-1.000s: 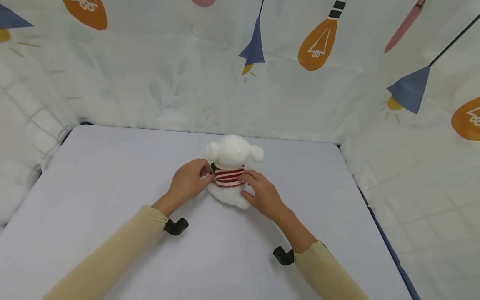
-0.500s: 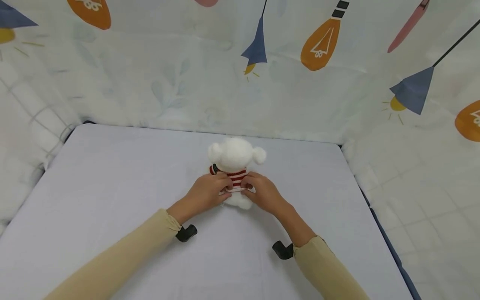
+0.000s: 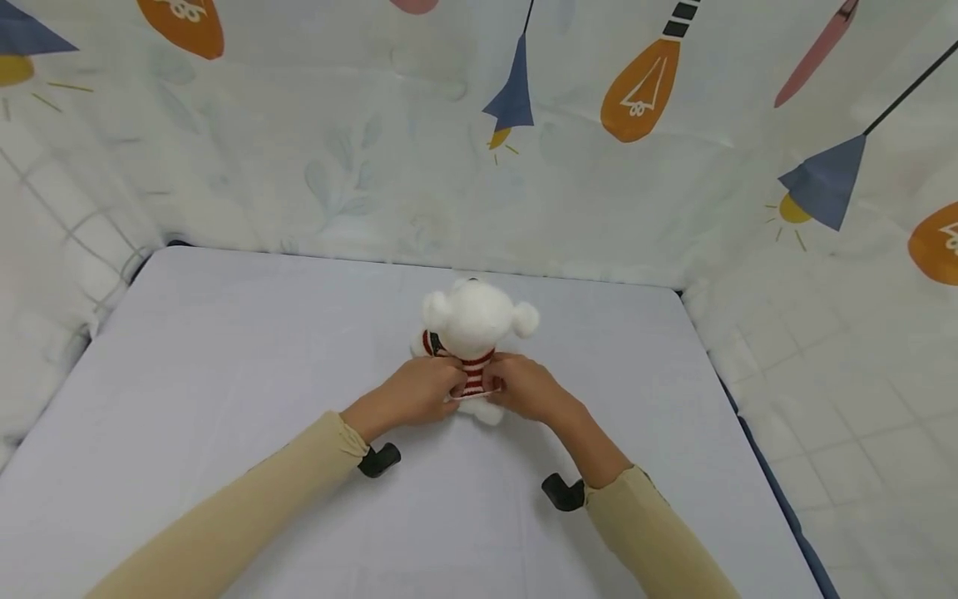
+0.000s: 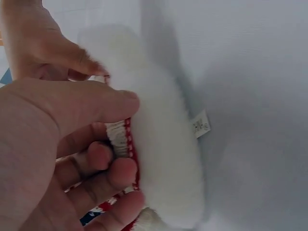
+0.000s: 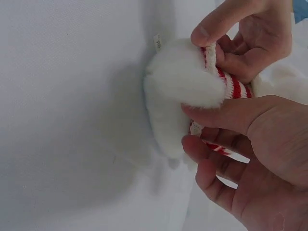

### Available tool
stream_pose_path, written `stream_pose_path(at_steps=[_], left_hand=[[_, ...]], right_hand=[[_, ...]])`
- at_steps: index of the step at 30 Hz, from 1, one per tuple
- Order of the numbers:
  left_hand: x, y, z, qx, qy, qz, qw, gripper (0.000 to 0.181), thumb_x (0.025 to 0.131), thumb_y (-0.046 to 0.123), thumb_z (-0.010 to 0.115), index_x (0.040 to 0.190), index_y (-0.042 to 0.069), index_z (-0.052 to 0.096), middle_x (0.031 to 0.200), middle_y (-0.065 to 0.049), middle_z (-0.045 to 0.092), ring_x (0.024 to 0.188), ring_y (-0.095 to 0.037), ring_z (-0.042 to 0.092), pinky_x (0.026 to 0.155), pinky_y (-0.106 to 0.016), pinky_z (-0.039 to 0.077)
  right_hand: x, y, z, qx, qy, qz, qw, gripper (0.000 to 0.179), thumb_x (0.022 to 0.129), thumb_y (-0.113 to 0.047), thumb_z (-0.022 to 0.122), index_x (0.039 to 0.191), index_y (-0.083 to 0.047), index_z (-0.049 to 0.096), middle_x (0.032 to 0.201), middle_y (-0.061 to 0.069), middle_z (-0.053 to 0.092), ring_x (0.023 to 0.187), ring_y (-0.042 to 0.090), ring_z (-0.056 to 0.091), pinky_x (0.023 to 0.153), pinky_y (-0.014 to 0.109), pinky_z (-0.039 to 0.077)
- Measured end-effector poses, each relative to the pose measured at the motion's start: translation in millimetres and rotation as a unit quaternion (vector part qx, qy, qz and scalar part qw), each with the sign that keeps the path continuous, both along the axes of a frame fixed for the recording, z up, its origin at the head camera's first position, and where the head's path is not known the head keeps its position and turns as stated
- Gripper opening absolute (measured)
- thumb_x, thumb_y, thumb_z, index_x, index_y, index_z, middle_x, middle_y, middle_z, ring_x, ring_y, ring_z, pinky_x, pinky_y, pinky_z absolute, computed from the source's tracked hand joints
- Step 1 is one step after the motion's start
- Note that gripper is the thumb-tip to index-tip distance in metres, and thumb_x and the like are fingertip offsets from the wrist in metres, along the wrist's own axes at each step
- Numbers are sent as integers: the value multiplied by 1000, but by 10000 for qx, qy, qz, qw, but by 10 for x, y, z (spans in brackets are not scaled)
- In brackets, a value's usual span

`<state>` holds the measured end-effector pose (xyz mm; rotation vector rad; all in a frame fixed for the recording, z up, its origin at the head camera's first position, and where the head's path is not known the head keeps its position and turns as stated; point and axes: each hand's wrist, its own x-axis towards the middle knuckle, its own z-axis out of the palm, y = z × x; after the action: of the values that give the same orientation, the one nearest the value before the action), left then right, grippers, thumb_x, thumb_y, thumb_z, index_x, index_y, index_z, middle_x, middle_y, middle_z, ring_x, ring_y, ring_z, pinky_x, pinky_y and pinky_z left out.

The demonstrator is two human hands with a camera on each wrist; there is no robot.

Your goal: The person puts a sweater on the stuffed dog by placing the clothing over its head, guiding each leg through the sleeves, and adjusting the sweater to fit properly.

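A white plush toy (image 3: 476,312) with round ears sits on the table, its back toward the head camera. It wears a knitted sweater (image 3: 475,378) striped red and white. My left hand (image 3: 421,391) pinches the sweater's lower hem on the left, thumb outside and fingers curled under the knit. On the hem's right side, my right hand (image 3: 530,389) grips between thumb and fingers. Close up in the right wrist view, the hem (image 5: 210,57) stands off the toy's fluffy lower body (image 5: 168,91). The toy's front is hidden.
A white cloth covers the table (image 3: 224,333). A small printed tag (image 4: 202,123) sticks out from the toy's bottom. Behind the table hangs a pale curtain (image 3: 419,166) printed with lamps and bulbs. Each wrist carries a black camera mount (image 3: 379,460).
My left hand has moved right, from the toy's side to the hem at its back. Both hands have brought the hem lower. The toy has shifted slightly right and toward me.
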<state>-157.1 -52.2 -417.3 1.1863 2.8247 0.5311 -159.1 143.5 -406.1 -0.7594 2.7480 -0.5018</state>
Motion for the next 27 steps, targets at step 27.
stream_pose_path(at_steps=[27], left_hand=[[16,-93,115,-70,-854,-76,9963,24,81,30,66,61,22,57,55,12,46,52,-3,39,48,-20,33]], right_hand=[[72,45,20,-326,-184,-131,9992,9,81,-17,68,77,-20,60,79,-10,58,73,5,53,61,20,45]])
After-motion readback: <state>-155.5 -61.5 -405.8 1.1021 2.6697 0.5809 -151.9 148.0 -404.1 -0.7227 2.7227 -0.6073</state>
